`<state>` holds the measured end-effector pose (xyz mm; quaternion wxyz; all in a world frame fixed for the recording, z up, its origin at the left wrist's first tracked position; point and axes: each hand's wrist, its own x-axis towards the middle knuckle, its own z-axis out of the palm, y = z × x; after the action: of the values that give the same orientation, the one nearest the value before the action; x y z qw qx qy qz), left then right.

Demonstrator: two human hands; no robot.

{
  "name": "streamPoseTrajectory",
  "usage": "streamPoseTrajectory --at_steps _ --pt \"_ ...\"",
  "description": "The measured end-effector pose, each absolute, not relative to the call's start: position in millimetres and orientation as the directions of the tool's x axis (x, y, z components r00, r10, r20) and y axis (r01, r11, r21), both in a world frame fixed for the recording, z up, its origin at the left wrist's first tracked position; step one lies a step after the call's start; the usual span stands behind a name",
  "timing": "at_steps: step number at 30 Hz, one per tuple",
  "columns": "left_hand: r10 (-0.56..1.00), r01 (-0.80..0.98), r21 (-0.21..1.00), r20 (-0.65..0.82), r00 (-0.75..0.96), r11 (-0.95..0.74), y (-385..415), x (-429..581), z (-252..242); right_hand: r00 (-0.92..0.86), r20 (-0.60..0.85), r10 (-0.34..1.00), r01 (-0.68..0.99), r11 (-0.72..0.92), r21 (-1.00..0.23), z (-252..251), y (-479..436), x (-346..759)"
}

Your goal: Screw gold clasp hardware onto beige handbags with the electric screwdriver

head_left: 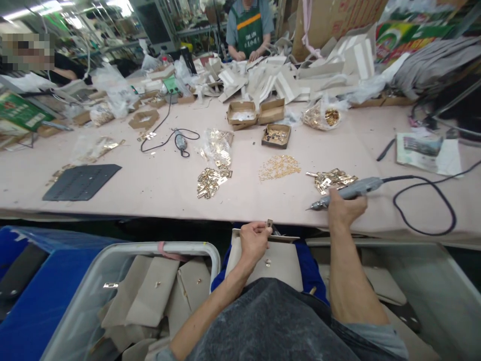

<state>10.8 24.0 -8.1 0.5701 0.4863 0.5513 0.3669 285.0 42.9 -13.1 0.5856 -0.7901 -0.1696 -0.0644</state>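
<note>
On my lap lies a beige handbag piece (281, 260) with a small metal fitting (268, 262) on its front. My left hand (255, 240) is closed at its upper edge, pinching a small metal plate (269, 223). At the table's front edge on the right, my right hand (343, 208) grips a grey electric screwdriver (349, 193). Its tip points left and its cord runs off to the right. Just behind the screwdriver is a pile of gold metal plates (334, 179). Tiny gold screws or similar small parts (281, 167) are spread on the table left of that pile.
A bin (214, 255) of beige bag pieces stands at my left, another bin (432, 265) at my right. The table (165, 185) also bears a second plate pile (211, 181), a dark board (82, 181), small boxes (276, 136) and another screwdriver (181, 142). A co-worker (250, 30) sits opposite.
</note>
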Motion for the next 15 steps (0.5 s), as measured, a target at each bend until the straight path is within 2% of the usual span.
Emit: streamPoseTrajectory --at_steps 3,8,15 --pt "0.954 0.155 0.950 -0.286 0.092 0.270 25.7 11.3 -7.3 0.905 0.401 0.142 0.424 -0.376 -0.824 -18.4 44.1 286.2" --pt "0.949 0.120 0.949 -0.303 0.093 0.291 27.2 13.8 -5.8 0.901 0.373 0.223 0.431 -0.364 -0.826 -24.3 48.2 289.5" --pt "0.927 -0.003 0.946 -0.317 0.202 0.324 22.2 14.5 -6.0 0.896 0.388 0.218 0.445 -0.411 -0.796 -25.2 47.1 292.9"
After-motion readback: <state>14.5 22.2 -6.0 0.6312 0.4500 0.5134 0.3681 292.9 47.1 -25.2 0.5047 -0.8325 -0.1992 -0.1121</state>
